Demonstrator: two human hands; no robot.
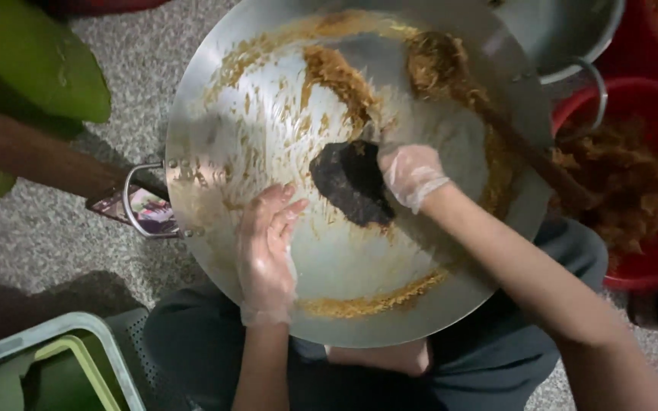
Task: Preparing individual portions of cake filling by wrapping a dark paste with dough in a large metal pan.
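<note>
Head cam, looking straight down. Big steel wok tilted across the person's lap, its inside smeared w/ brown-orange shredded residue.

Right hand, thin clear glove, fingers curled shut round the top end of a dark flat scraper. Blade runs left and down from the grip, flat on the wok wall near centre. Handle itself is buried in the fist, so I can't say how it's shaped.

Left hand, also gloved, open and flat, palm pressed on the inner wall near the lower-left rim, holding nothing, just bracing. It sits left of and below the scraper, a little apart.

Above-right of the right grip: a wooden spatula lies loose in the wok, head clotted w/ residue, shaft crossing the rim toward a red tub of the same brown stuff.

Risks as I judge them:
- Wok rests on legs only, braced by one flat palm on greasy metal; a hard scrape could slip that palm and roll the pan.
- Loose spatula could slide off if tilt changes.
- Thin gloves could tear on the scraper edge.

Hard to see: the wok's right handle overlaps a second steel pan, cut off at the top. A small printed packet sits behind the left handle, half hidden. Green shapes upper left and a green-framed thing lower left are cropped, unidentifiable. Floor is dim.
</note>
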